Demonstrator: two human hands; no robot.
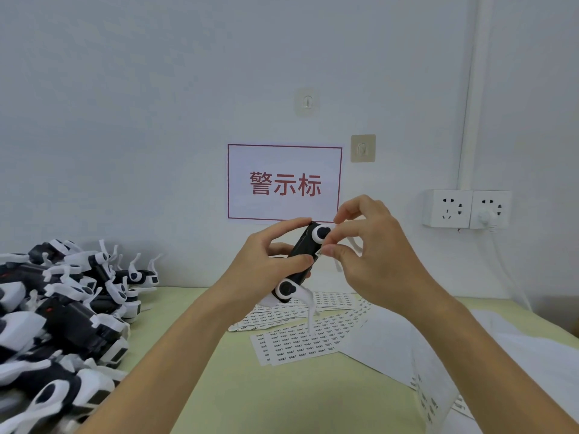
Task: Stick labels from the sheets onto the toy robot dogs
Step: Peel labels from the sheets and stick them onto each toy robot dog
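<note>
The dog [300, 261] is held above the table [282, 402], gripped by the left hand [269, 261]. The right hand [369, 245] pinches a label [320, 252] against its side. Sticking is under way; next, press it flat. Sheets [297, 339] lie below, the pile [62, 308] left.

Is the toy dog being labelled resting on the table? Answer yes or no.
No: the left hand holds the toy robot dog up in the air above the label sheets.
</note>
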